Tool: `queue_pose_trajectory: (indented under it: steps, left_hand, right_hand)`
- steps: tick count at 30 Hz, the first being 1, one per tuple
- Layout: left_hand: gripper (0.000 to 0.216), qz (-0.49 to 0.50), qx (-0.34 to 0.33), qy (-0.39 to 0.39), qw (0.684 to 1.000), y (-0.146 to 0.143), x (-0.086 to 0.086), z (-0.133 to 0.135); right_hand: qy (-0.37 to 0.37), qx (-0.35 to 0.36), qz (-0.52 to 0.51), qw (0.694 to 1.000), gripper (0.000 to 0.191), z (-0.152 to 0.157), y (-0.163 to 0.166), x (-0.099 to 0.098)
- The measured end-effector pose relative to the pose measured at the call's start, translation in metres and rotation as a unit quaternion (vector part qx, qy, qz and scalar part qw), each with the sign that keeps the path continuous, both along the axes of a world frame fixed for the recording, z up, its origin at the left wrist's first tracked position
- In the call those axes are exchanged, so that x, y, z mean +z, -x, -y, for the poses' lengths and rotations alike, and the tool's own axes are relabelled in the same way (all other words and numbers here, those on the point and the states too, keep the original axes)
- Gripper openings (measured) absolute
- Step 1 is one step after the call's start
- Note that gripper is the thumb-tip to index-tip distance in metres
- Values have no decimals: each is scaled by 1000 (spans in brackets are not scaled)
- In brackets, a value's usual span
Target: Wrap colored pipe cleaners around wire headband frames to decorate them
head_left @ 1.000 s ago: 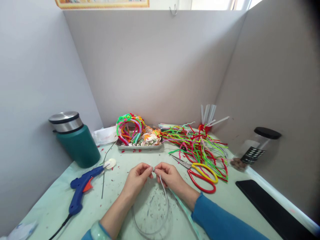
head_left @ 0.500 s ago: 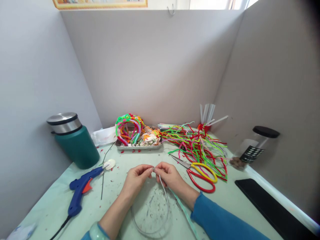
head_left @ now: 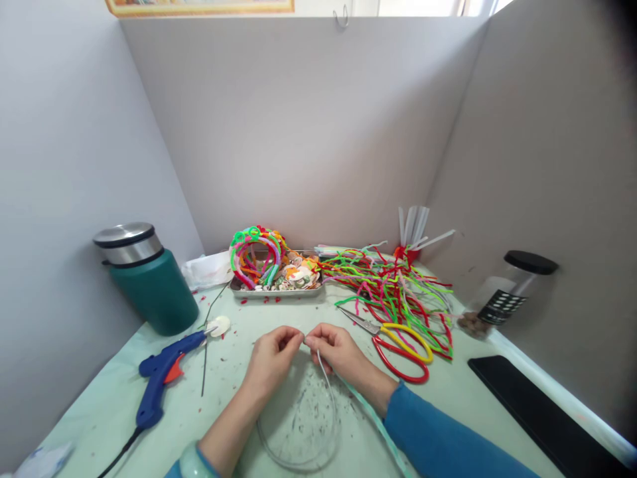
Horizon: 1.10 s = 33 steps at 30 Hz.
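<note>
My left hand [head_left: 273, 355] and my right hand [head_left: 336, 350] meet fingertip to fingertip over the middle of the table. Each is closed in a pinch. A thin whitish cord [head_left: 332, 397] comes out below my right fingers and curves in a wide loop down to the table and behind my left forearm. My right hand holds this cord; whether its other end is between my left fingertips is too small to tell. From beneath my right hand a flat mint-green ribbon [head_left: 381, 431] runs toward the front edge.
A blue glue gun [head_left: 158, 378] and a teal bottle [head_left: 152, 285] are at left. Behind my hands stands a metal tray [head_left: 279, 293] of colourful rings and small pieces. Scissors [head_left: 398, 342] and pipe cleaners [head_left: 393, 279] lie right, near a black-lidded jar [head_left: 502, 302] and black strip [head_left: 537, 411].
My left hand has shifted slightly left and its fingertips have drawn together. The cord loop has swung a little. My right hand has hardly moved.
</note>
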<state>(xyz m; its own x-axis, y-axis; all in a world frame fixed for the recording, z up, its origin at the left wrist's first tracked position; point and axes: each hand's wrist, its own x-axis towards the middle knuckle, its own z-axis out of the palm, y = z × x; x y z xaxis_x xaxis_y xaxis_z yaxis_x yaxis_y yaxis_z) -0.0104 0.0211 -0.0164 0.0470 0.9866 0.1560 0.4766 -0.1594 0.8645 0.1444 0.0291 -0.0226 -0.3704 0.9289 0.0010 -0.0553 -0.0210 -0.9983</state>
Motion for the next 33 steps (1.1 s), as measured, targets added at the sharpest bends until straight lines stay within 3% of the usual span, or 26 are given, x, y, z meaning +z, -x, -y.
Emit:
queue_pose_trajectory:
  steps: [7,16,33]
  left_hand:
    - [30,-28,13,6,1000,6,-1,-3]
    - [33,101,-7,100,990,7,2,-4]
    - [29,94,-5,81,992,7,0,-5]
  right_hand:
    - [6,30,11,999,22,-3,-2,-2]
    - [11,30,6,999,20,-6,-2,-7]
    - [56,34,-46,997,21,-11,-12,0]
